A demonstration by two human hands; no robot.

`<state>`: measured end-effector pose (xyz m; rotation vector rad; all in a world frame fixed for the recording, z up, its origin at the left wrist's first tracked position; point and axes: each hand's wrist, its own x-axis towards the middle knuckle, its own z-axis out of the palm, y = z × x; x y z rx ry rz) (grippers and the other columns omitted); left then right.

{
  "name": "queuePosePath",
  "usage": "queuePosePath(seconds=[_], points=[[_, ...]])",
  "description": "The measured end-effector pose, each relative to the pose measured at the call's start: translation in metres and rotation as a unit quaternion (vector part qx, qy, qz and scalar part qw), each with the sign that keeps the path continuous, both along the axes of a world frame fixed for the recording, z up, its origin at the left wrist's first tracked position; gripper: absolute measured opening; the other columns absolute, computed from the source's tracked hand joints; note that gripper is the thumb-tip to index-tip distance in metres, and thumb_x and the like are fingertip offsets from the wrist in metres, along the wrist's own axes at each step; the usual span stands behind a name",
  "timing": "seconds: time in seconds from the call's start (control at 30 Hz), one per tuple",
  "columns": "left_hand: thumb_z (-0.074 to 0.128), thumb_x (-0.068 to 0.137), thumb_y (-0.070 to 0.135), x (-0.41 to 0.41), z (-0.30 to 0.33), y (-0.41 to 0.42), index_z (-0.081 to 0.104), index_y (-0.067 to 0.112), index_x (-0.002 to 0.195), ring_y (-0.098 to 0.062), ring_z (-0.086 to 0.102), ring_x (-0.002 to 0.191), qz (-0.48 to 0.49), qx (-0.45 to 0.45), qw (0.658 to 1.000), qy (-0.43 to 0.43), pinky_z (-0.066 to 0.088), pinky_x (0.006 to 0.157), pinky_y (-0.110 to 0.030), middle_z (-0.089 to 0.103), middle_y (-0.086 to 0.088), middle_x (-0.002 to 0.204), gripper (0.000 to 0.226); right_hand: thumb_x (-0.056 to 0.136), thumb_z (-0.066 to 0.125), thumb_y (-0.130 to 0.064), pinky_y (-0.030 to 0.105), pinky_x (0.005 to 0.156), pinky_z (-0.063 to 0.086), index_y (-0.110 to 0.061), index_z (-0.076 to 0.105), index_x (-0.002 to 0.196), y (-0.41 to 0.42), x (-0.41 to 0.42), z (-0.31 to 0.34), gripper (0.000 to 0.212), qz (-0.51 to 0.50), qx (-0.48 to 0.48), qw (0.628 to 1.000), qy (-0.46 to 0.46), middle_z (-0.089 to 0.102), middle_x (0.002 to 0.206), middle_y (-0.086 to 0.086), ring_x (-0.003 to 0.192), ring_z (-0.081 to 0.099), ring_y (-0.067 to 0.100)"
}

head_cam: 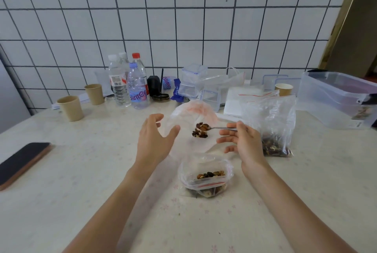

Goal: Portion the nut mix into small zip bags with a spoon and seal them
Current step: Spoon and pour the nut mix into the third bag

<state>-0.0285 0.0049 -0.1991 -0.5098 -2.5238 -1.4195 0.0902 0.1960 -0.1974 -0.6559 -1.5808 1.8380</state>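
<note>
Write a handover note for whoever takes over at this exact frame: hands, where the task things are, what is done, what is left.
Right hand pinches the spoon, loaded with nut mix, at the mouth of the small zip bag.
Left hand cups that bag's side, fingers spread; whether it actually grips is unclear.
Large supply bag stands right of the hands on the table, nuts at its bottom.
Done: one filled bag lies nearer the person; its seal cannot be judged.
Left: tip this spoonful in, top up, seal.
</note>
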Motion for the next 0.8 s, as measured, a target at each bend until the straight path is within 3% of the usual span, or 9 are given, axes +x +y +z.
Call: queuePosePath(seconds=[0.1,0.2,0.27,0.37,0.5,0.6,0.7,0.8], points=[[0.073,0.092,0.045,0.015,0.005,-0.014,0.054,0.024,0.135,-0.008,0.052,0.117,-0.003,0.001,0.998,0.060,0.049,0.098,-0.034,0.055,0.008,0.131,0.051,0.111,0.037,-0.029,0.029,0.040,0.049,-0.003,0.064,0.105,0.003,0.010,0.012,0.038,0.009,-0.008,1.000,0.010,0.078,0.082,0.015,0.065,0.075,0.028],[0.069,0.095,0.044,0.032,0.006,-0.022,0.061,0.029,0.118,0.001,0.060,0.096,-0.043,-0.016,0.996,0.082,0.049,0.078,-0.021,0.061,0.015,0.115,0.029,0.111,0.038,-0.028,0.028,0.040,0.048,-0.001,0.065,0.105,0.004,0.026,0.026,0.038,0.025,-0.005,0.999,0.036,0.077,0.079,0.014,0.064,0.074,0.028],[0.066,0.096,0.046,0.045,0.005,-0.024,0.065,0.033,0.101,0.005,0.064,0.083,-0.077,-0.021,0.995,0.053,0.045,0.064,-0.011,0.067,0.018,0.101,0.014,0.110,0.040,-0.029,0.028,0.040,0.047,-0.003,0.066,0.102,0.003,0.044,0.034,0.038,0.037,-0.001,0.998,0.044,0.077,0.081,0.017,0.065,0.075,0.030],[0.061,0.097,0.053,0.064,-0.001,-0.025,0.068,0.035,0.084,0.001,0.065,0.072,-0.118,-0.019,0.993,-0.002,0.046,0.058,-0.010,0.071,0.013,0.083,0.023,0.110,0.041,-0.029,0.029,0.040,0.048,-0.003,0.067,0.101,0.000,0.073,0.040,0.038,0.060,0.003,0.997,0.044,0.076,0.084,0.018,0.067,0.075,0.032],[0.066,0.095,0.051,0.078,-0.004,-0.024,0.075,0.029,0.082,-0.009,0.070,0.062,-0.168,-0.001,0.982,-0.085,0.054,0.058,-0.025,0.072,0.010,0.073,0.027,0.110,0.042,-0.030,0.031,0.042,0.048,-0.001,0.067,0.102,-0.006,0.108,0.037,0.039,0.090,0.002,0.995,0.029,0.075,0.084,0.019,0.070,0.074,0.034],[0.070,0.096,0.040,0.080,-0.003,-0.021,0.078,0.025,0.086,-0.013,0.065,0.055,-0.195,0.042,0.969,-0.146,0.053,0.055,-0.026,0.071,0.008,0.070,0.020,0.109,0.043,-0.030,0.032,0.042,0.047,0.001,0.066,0.101,-0.013,0.123,0.029,0.039,0.102,0.012,0.995,0.017,0.074,0.081,0.021,0.069,0.073,0.036],[0.074,0.094,0.036,0.076,0.002,-0.016,0.080,0.022,0.085,-0.014,0.059,0.052,-0.206,0.082,0.953,-0.209,0.053,0.053,-0.027,0.070,0.004,0.069,0.018,0.111,0.042,-0.028,0.032,0.043,0.049,0.001,0.066,0.100,-0.022,0.128,0.023,0.039,0.110,0.091,0.990,0.011,0.074,0.077,0.016,0.068,0.073,0.032],[0.073,0.095,0.033,0.070,0.002,-0.009,0.079,0.018,0.088,-0.011,0.058,0.050,-0.189,0.074,0.957,-0.208,0.053,0.052,-0.027,0.071,0.001,0.072,0.017,0.109,0.042,-0.031,0.029,0.057,0.052,-0.012,0.069,0.102,-0.029,0.135,0.019,0.034,0.116,0.318,0.941,-0.003,0.075,0.083,0.004,0.073,0.070,0.015]])
